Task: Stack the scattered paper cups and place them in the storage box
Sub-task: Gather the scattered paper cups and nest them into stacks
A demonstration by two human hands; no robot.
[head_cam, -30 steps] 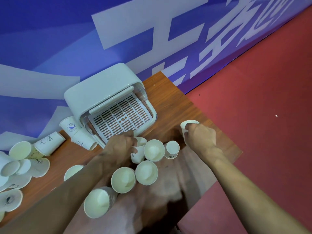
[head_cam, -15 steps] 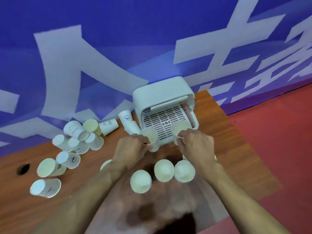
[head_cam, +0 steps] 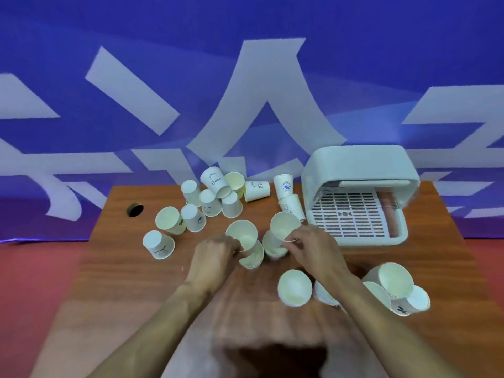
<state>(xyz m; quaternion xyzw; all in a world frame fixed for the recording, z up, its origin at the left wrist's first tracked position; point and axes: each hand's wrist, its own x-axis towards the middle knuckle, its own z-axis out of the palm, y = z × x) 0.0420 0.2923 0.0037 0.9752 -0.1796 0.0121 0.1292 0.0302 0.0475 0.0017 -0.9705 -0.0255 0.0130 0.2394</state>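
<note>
The left hand point(head_cam: 215, 253) grips a paper cup point(head_cam: 242, 236) at mid-table; the right hand point(head_cam: 313, 248) pinches a second cup point(head_cam: 283, 230) just beside it, each above another cup. The white storage box point(head_cam: 360, 192) stands open to the right, two cups point(head_cam: 289, 197) crowding its left side. More cups point(head_cam: 210, 197) lie scattered behind, others point(head_cam: 392, 285) near the right forearm, on the wooden table point(head_cam: 122, 282)

Cup point(head_cam: 324, 294) half-hidden under right forearm point(head_cam: 362, 301).
</note>
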